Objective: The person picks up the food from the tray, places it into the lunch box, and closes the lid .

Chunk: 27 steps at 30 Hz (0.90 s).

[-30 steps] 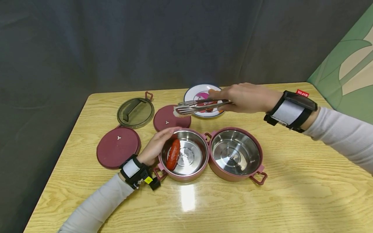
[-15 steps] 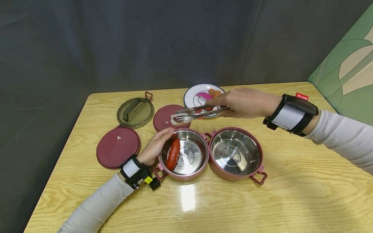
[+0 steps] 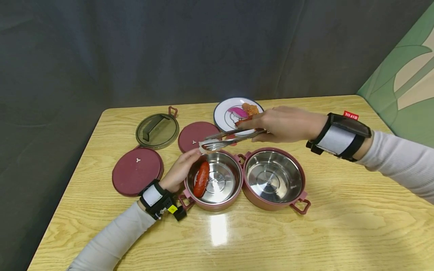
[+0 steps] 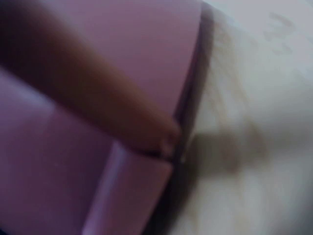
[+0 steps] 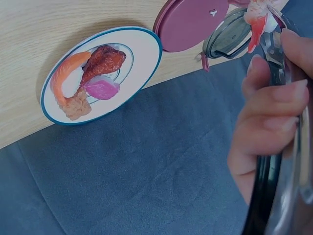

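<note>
My right hand (image 3: 283, 124) grips metal serving tongs (image 3: 244, 137), with the fingers curled round their arms in the right wrist view. Pinched at the tong tips is a shrimp sushi piece (image 5: 259, 22), white with a red-orange tail. It hangs just above the back rim of the left pink pot (image 3: 214, 207), close to my left fingertips. My left hand (image 3: 181, 169) rests along that pot's left outer side, fingers extended to the rim. Inside the pot lies a red sausage (image 3: 202, 180). The left wrist view is blurred and mostly filled by the pot's wall and handle (image 4: 98, 83).
A second pink pot (image 3: 271, 203) stands against the first on the right. Maroon lids (image 3: 135, 173) and a glass lid (image 3: 157, 137) lie at the left, another maroon lid (image 3: 194, 131) behind. The plate (image 5: 142, 44) at the back holds several toy-like foods, including a drumstick (image 5: 103, 62).
My right hand has come down and towards me, carrying the tongs and sushi from over the rear maroon lid to the left pot's back rim. The left hand has stayed still.
</note>
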Each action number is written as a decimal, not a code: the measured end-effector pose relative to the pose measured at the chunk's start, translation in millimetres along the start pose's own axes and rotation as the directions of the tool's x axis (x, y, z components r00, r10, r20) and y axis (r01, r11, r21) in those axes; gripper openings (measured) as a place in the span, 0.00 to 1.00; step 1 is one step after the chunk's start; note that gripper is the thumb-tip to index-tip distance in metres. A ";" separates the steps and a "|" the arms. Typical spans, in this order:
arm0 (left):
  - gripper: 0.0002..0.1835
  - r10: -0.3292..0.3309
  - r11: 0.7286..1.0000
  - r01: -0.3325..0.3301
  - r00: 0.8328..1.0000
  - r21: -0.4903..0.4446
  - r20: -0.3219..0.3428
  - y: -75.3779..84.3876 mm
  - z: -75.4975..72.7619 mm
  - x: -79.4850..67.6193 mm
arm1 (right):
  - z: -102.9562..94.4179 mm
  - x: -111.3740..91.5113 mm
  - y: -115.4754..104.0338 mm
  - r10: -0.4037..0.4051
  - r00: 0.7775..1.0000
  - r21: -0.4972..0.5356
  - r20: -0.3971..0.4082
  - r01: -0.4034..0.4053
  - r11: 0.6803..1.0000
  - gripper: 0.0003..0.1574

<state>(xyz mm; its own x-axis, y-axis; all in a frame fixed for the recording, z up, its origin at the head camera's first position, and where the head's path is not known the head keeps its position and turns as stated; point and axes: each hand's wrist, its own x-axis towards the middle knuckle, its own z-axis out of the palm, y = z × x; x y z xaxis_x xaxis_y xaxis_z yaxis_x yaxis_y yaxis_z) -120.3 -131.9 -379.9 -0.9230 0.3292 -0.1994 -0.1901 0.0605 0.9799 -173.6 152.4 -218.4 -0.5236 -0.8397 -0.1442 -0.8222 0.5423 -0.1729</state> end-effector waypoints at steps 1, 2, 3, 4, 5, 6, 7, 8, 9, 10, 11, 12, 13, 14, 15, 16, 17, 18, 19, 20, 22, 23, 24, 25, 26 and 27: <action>0.25 0.002 1.000 -0.002 1.000 -0.007 0.005 0.4 0.1 0.1 | 0.1 0.0 -0.3 0.004 1.000 0.001 0.005 -0.004 1.000 0.32; 0.25 0.005 1.000 -0.005 1.000 -0.006 0.008 0.6 -0.1 0.1 | 0.3 0.2 -0.6 0.007 1.000 0.000 0.008 -0.007 1.000 0.32; 0.25 0.005 1.000 -0.005 1.000 -0.002 0.011 0.9 -0.3 -0.2 | 0.5 0.1 -0.7 0.008 1.000 -0.002 0.010 -0.008 1.000 0.32; 0.26 0.006 1.000 -0.006 1.000 0.000 0.012 1.4 -0.4 -0.4 | 0.6 0.1 -0.9 0.010 1.000 0.002 0.013 -0.010 1.000 0.32; 0.26 0.003 1.000 -0.003 1.000 0.000 0.010 1.5 -0.5 -0.4 | 0.6 0.1 -0.9 0.011 1.000 0.007 0.016 -0.012 1.000 0.32; 0.26 -0.002 1.000 0.002 1.000 0.002 0.005 1.9 -0.7 -0.8 | 0.7 0.1 -0.9 0.012 1.000 0.012 0.018 -0.012 1.000 0.32; 0.27 -0.008 1.000 0.008 1.000 0.003 0.004 2.2 -0.9 -1.1 | 0.6 -0.1 -1.1 0.013 1.000 0.014 0.021 -0.013 1.000 0.32; 0.27 -0.010 1.000 0.010 1.000 0.009 0.003 2.5 -1.3 -1.5 | 0.7 -0.3 -1.1 0.008 1.000 0.014 0.020 -0.009 1.000 0.31; 0.27 -0.010 1.000 0.009 1.000 0.012 0.005 2.6 -1.5 -1.4 | 0.5 -0.5 -1.2 0.007 1.000 0.018 0.026 -0.007 1.000 0.31; 0.27 -0.008 1.000 0.008 1.000 0.004 0.009 2.8 -1.5 -1.2 | 0.4 -0.6 -1.5 0.008 0.999 0.024 0.031 -0.009 1.000 0.31; 0.27 -0.006 1.000 0.006 1.000 -0.002 0.014 2.7 -1.6 -1.1 | 0.3 -0.7 -1.8 0.009 0.999 0.026 0.037 -0.010 1.000 0.31; 0.26 0.001 1.000 -0.001 1.000 -0.009 0.022 3.1 -1.5 -1.1 | 0.2 -0.9 -2.2 0.011 0.999 0.029 0.045 -0.012 0.999 0.31; 0.26 0.009 1.000 -0.009 1.000 -0.017 0.030 3.1 -1.5 -1.0 | 0.3 -1.2 -2.6 0.014 0.999 0.031 0.051 -0.015 0.999 0.30; 0.26 0.018 1.000 -0.017 0.999 -0.024 0.035 2.9 -1.4 -0.8 | 0.5 -1.3 -2.8 0.015 0.998 0.031 0.058 -0.016 0.999 0.30; 0.25 0.026 0.999 -0.025 0.999 -0.036 0.040 2.6 -1.2 -0.4 | 0.7 -1.4 -3.3 0.019 0.998 0.031 0.065 -0.021 0.999 0.30; 0.25 0.031 0.998 -0.029 0.999 -0.047 0.044 2.8 -1.0 -0.6 | 1.0 -1.6 -3.6 0.019 0.998 0.028 0.066 -0.021 0.999 0.30; 0.25 0.038 0.998 -0.035 0.998 -0.046 0.045 3.0 -0.9 -0.8 | 1.3 -1.7 -3.8 0.018 0.997 0.028 0.070 -0.020 0.999 0.30; 0.25 0.044 0.998 -0.042 0.998 -0.043 0.048 3.1 -1.0 -1.0 | 1.8 -1.8 -4.0 0.015 0.997 0.027 0.071 -0.017 0.999 0.30; 0.25 0.048 0.998 -0.045 0.998 -0.044 0.051 3.0 -1.2 -1.0 | 2.2 -1.8 -4.1 0.012 0.997 0.026 0.074 -0.013 1.000 0.29; 0.25 0.054 0.998 -0.052 0.997 -0.040 0.055 2.7 -1.3 -0.8 | 2.7 -1.8 -4.4 0.007 0.997 0.022 0.075 -0.009 1.000 0.29; 0.25 0.068 0.997 -0.066 0.995 -0.035 0.070 2.5 -1.4 -0.5 | 3.8 -1.5 -5.2 0.001 0.997 0.021 0.080 -0.003 1.000 0.30; 0.24 0.076 0.997 -0.074 0.994 -0.030 0.076 2.4 -1.5 -0.2 | 4.3 -1.4 -5.5 0.001 0.996 0.022 0.085 -0.003 1.000 0.30; 0.24 0.084 0.996 -0.082 0.993 -0.025 0.080 2.1 -1.7 0.1 | 4.9 -1.2 -6.0 0.000 0.996 0.018 0.089 -0.002 1.000 0.31; 0.24 0.093 0.996 -0.091 0.992 -0.021 0.083 1.9 -1.8 0.6 | 5.3 -1.2 -6.4 0.002 0.995 0.015 0.095 -0.003 1.000 0.31; 0.24 0.101 0.995 -0.100 0.991 -0.016 0.086 1.7 -1.8 0.9 | 5.8 -1.1 -6.9 0.001 0.995 0.014 0.098 -0.003 1.000 0.31; 0.24 0.107 0.994 -0.106 0.990 -0.013 0.088 1.5 -1.8 1.3 | 6.1 -0.9 -7.2 0.003 0.995 0.018 0.103 -0.005 1.000 0.31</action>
<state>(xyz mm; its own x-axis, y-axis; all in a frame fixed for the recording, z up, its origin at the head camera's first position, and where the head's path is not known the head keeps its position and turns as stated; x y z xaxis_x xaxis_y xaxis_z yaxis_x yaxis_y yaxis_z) -122.4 -133.1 -378.7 -0.9049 0.4155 -0.0920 -0.0951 0.0133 0.9954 -165.8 149.4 -223.0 -0.5003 -0.8308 -0.2441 -0.8155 0.5468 -0.1896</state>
